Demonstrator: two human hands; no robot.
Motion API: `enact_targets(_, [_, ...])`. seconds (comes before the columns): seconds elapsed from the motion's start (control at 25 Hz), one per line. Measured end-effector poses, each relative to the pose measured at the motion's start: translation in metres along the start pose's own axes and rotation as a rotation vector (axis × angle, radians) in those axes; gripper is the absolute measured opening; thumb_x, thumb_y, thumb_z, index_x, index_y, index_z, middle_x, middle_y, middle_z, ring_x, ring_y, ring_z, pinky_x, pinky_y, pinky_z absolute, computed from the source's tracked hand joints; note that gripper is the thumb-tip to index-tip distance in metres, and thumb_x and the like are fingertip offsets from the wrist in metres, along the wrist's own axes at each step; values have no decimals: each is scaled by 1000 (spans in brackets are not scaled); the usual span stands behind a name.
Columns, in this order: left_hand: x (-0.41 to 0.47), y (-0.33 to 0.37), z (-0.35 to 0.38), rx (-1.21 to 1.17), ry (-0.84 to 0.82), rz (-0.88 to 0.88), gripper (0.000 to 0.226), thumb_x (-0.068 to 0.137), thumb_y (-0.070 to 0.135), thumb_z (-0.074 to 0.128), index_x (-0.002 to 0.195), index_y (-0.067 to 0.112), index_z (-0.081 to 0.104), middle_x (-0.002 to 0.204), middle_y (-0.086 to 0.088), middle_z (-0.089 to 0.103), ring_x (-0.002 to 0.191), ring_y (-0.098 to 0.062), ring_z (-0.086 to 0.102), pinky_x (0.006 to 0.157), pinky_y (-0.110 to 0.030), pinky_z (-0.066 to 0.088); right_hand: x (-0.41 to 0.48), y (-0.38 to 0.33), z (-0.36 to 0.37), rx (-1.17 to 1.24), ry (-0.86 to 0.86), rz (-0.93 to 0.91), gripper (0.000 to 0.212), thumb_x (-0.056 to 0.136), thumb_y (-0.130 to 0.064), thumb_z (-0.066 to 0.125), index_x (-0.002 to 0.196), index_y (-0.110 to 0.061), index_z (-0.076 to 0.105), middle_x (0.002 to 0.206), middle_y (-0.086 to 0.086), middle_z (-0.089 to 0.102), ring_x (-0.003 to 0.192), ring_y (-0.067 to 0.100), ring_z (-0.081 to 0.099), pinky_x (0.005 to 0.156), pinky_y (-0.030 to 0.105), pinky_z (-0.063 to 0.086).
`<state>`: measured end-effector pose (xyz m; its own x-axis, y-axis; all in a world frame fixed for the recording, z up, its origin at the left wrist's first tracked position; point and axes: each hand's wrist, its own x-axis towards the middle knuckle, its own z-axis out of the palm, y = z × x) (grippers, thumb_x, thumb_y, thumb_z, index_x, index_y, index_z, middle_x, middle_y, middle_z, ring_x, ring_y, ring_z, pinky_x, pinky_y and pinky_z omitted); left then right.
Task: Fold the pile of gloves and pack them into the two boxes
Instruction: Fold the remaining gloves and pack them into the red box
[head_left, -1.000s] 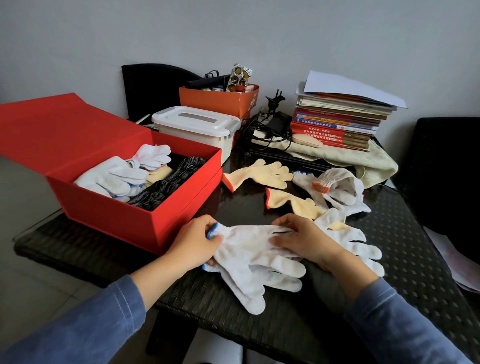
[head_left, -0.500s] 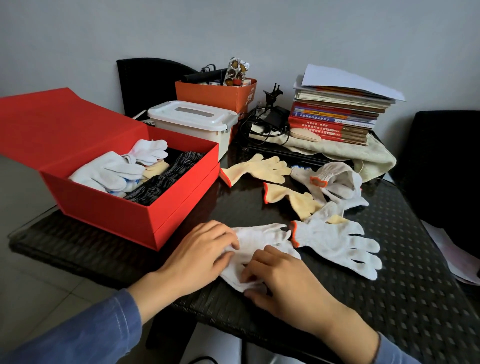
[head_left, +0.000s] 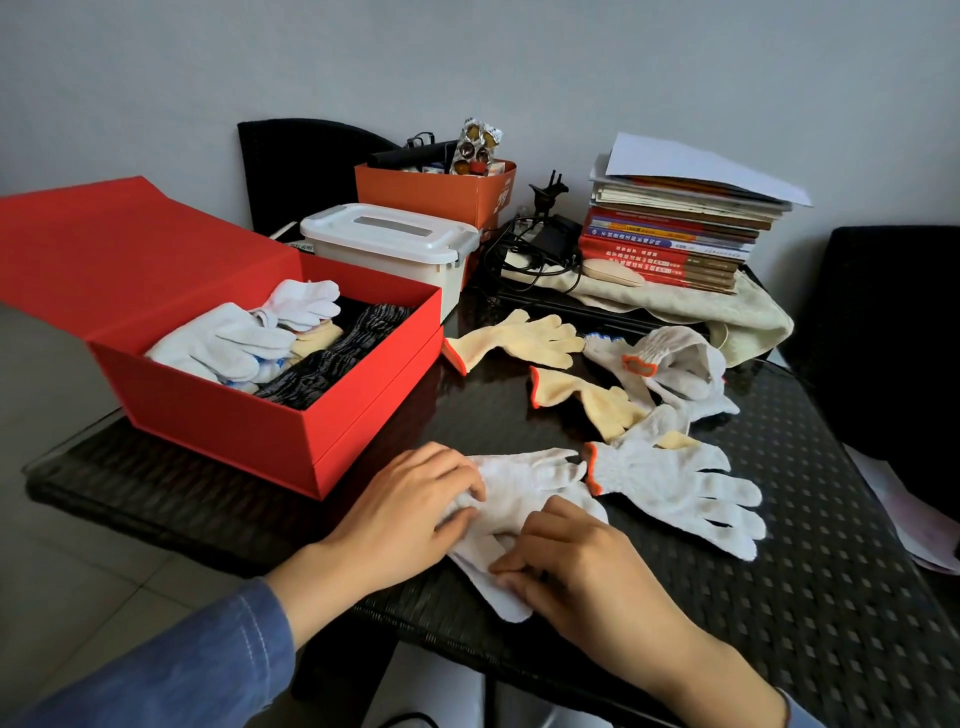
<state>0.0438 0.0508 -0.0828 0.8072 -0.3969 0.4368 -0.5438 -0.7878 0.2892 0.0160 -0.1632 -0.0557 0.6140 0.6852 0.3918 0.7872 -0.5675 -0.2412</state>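
Note:
A folded pair of white gloves (head_left: 524, 493) lies on the dark table near its front edge. My left hand (head_left: 405, 514) presses on its left side with curled fingers. My right hand (head_left: 571, 561) pinches its lower right part. Beside it to the right lies a flat white glove with an orange cuff (head_left: 675, 488). Two yellow gloves (head_left: 524, 338) (head_left: 587, 400) and a bunched white glove pile (head_left: 675, 364) lie further back. The open red box (head_left: 291, 431) at the left holds white, yellow and black gloves (head_left: 228, 343).
A white lidded plastic box (head_left: 395, 249) stands behind the red box, with an orange box (head_left: 436, 192) of clutter behind it. A stack of books (head_left: 675, 234) on a cream towel (head_left: 737, 317), cables and black chairs sit at the back and right.
The white gloves were spread long a second ago; they now lie folded into a compact bundle. My right hand has moved from their far side to their near right edge.

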Motion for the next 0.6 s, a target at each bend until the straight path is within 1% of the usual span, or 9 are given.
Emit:
enact_targets(0.08, [0, 0, 1, -4, 0, 4, 15, 81, 34, 51, 93, 29, 58, 99, 17, 58, 101, -7, 53, 84, -25, 42, -4, -1, 3, -20, -48, -5, 15, 80, -46, 59, 86, -34, 66, 81, -18, 56, 78, 4, 47, 59, 22, 45])
enact_targets(0.16, [0, -1, 0, -15, -8, 2, 16, 82, 35, 50, 93, 29, 60, 100, 17, 58, 102, -6, 54, 85, -25, 42, -9, -1, 6, -60, -90, 5, 29, 75, -54, 61, 95, -34, 61, 91, -18, 55, 83, 6, 49, 62, 23, 47])
enact_targets(0.2, [-1, -1, 0, -20, -10, -2, 17, 82, 35, 49, 93, 28, 61, 100, 17, 59, 102, -6, 54, 85, -25, 43, -10, 0, 7, -90, -89, 9, 30, 75, -51, 61, 99, -32, 60, 95, -16, 55, 84, 8, 51, 63, 24, 48])
enact_targets(0.28, [-1, 0, 0, -21, -5, -6, 19, 83, 36, 48, 93, 28, 62, 101, 18, 60, 104, -4, 54, 85, -26, 44, -11, 0, 11, -161, -65, 8, 25, 78, -37, 58, 101, -29, 61, 95, -13, 58, 83, 11, 54, 61, 26, 49])
enact_targets(0.36, [-1, 1, -1, -16, -5, -9, 22, 84, 36, 47, 94, 28, 65, 102, 18, 60, 105, -4, 53, 85, -27, 46, -8, 0, 13, -210, -44, 14, 21, 76, -27, 56, 96, -27, 63, 90, -12, 59, 80, 12, 53, 60, 26, 49])
enact_targets(0.4, [-1, 1, -2, -17, 0, -6, 24, 84, 36, 47, 94, 27, 67, 102, 18, 61, 105, -3, 53, 85, -27, 47, -7, 0, 12, -208, -35, 26, 18, 76, -25, 56, 92, -26, 64, 87, -11, 59, 79, 12, 51, 60, 27, 49])
enact_targets(0.48, [-2, 1, -3, -21, 11, 7, 27, 85, 34, 47, 96, 26, 71, 104, 17, 62, 105, -4, 54, 85, -26, 48, -1, -1, 10, -129, 11, 68, 11, 78, -25, 56, 86, -22, 63, 86, -10, 57, 80, 12, 49, 64, 29, 47])
enact_targets(0.52, [-3, 0, -3, -20, 14, 15, 29, 84, 33, 47, 97, 25, 72, 105, 16, 63, 105, -5, 55, 86, -27, 48, 4, -1, 8, -60, 51, 102, 11, 79, -28, 55, 85, -21, 61, 86, -10, 56, 81, 12, 48, 67, 30, 46])
enact_targets(0.6, [-4, -1, -3, -22, 13, 24, 29, 85, 32, 48, 98, 24, 73, 106, 13, 64, 105, -8, 56, 86, -29, 49, 16, 1, 6, 74, 116, 223, 19, 79, -36, 49, 84, -22, 61, 83, -9, 57, 82, 11, 49, 71, 32, 46])
